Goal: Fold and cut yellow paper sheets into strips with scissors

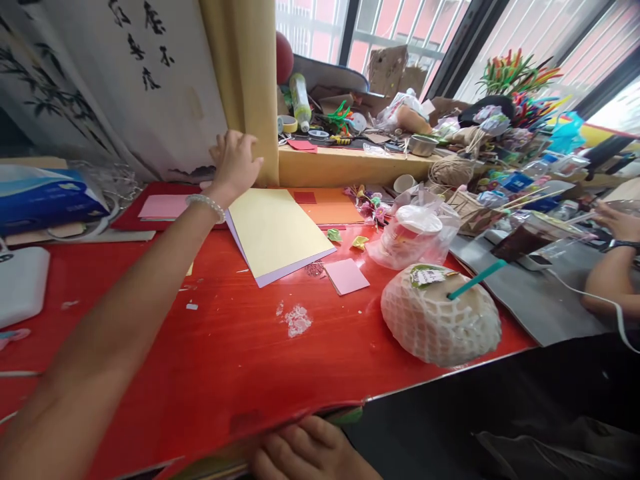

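My left hand is raised at the back of the red table, in front of the yellow curtain, with its fingers loosely bent, apart and holding nothing. A beaded bracelet circles that wrist. Just below and right of it lie cream paper and a lilac sheet showing from underneath. At the table's front edge, my right hand has its fingers curled down; what they grip is hidden. Beside those fingers a bit of green shows under the red edge. Pink square paper and small folded paper pieces lie farther back.
A net-wrapped coconut with a green straw stands at the right, before a bagged cup. Craft clutter crowds the windowsill. Tissue packaging sits at left. Another person's hand is at far right, near a dark drink.
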A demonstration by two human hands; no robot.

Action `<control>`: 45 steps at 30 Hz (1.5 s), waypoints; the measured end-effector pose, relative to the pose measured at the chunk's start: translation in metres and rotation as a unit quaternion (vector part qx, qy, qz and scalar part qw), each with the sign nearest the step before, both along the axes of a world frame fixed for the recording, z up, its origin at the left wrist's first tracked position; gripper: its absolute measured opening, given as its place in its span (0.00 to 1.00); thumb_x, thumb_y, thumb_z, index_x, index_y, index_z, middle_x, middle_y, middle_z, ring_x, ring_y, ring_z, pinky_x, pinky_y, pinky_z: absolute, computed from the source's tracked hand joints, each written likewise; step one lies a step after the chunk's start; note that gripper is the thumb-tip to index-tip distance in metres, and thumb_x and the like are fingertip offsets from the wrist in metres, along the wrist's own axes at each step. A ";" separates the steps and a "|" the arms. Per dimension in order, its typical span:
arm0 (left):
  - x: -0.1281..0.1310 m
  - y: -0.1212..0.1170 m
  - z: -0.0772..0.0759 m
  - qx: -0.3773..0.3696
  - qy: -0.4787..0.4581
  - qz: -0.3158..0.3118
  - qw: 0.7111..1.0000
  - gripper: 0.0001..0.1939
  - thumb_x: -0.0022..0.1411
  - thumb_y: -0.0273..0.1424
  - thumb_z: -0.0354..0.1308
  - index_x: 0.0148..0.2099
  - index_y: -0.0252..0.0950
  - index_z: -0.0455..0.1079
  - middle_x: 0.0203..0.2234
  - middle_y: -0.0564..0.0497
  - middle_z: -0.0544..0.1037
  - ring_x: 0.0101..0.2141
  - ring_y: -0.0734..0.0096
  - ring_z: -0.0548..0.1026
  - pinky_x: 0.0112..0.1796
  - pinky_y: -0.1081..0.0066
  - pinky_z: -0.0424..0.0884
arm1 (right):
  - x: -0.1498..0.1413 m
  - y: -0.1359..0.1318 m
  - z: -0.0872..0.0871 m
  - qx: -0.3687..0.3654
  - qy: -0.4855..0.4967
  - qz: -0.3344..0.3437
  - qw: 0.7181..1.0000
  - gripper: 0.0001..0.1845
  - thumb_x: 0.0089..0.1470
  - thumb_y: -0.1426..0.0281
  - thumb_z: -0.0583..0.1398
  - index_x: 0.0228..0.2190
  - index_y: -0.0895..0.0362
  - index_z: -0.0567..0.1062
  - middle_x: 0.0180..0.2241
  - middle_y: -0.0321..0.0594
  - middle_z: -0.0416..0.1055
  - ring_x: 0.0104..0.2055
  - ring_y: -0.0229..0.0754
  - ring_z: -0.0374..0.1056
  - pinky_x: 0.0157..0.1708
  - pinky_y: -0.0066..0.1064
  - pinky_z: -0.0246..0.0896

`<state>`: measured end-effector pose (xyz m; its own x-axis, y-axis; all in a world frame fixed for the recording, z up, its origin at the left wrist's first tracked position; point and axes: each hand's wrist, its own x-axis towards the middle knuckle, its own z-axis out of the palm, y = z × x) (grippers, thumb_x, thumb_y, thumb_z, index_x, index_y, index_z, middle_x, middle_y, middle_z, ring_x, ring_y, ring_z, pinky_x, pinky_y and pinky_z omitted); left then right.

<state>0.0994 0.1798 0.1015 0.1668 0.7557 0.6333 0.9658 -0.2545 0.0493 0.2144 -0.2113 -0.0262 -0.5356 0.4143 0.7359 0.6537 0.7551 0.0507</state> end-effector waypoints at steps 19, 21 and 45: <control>-0.080 -0.427 -0.130 0.095 0.049 -0.166 0.980 0.14 0.59 0.26 0.58 0.48 0.31 0.71 0.38 0.43 0.78 0.40 0.61 0.73 0.44 0.61 0.61 | -0.001 -0.018 -0.016 0.050 0.038 -0.026 0.998 0.12 0.59 0.77 0.52 0.37 0.61 0.75 0.35 0.40 0.77 0.38 0.37 0.68 0.41 0.31 0.57; -0.085 -0.422 -0.140 0.093 0.068 -0.158 0.981 0.13 0.61 0.24 0.56 0.48 0.32 0.70 0.38 0.44 0.78 0.39 0.62 0.73 0.44 0.61 0.61 | -0.001 -0.019 -0.021 0.060 0.049 -0.030 0.997 0.12 0.59 0.76 0.52 0.35 0.60 0.75 0.33 0.39 0.77 0.38 0.36 0.69 0.41 0.30 0.57; -0.079 -0.408 -0.119 0.254 0.057 -0.256 0.931 0.05 0.58 0.24 0.60 0.39 0.33 0.71 0.29 0.51 0.74 0.32 0.73 0.68 0.35 0.70 0.59 | 0.010 -0.019 0.010 0.124 0.098 -0.044 0.986 0.11 0.58 0.77 0.54 0.34 0.57 0.76 0.27 0.36 0.74 0.34 0.35 0.67 0.40 0.28 0.60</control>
